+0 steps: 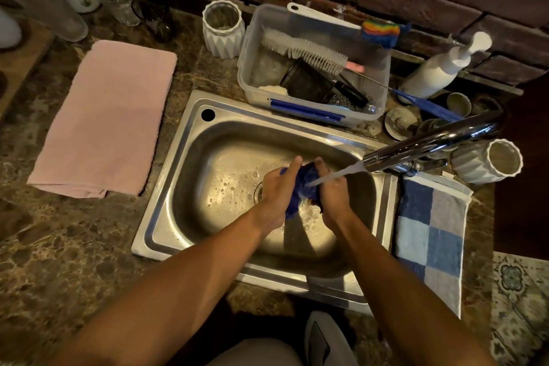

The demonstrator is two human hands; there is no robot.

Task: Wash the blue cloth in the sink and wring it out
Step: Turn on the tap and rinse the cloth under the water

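A wet, bunched dark blue cloth (pixel 303 187) is held over the middle of the steel sink (pixel 184 175). My left hand (pixel 277 190) grips its left side and my right hand (pixel 332 190) grips its right side. Water runs from the chrome faucet (pixel 427 142) onto the cloth between my hands. Much of the cloth is hidden by my fingers. Water drops and bubbles lie on the sink floor near the drain (pixel 259 192).
A pink towel (pixel 104 119) lies on the counter to the left, a blue checked towel (pixel 430 235) on the right. Behind the sink stands a clear tub (pixel 315 65) with brushes, white ribbed cups (pixel 222 28) (pixel 487 160), a soap pump bottle (pixel 439 68) and a brick wall.
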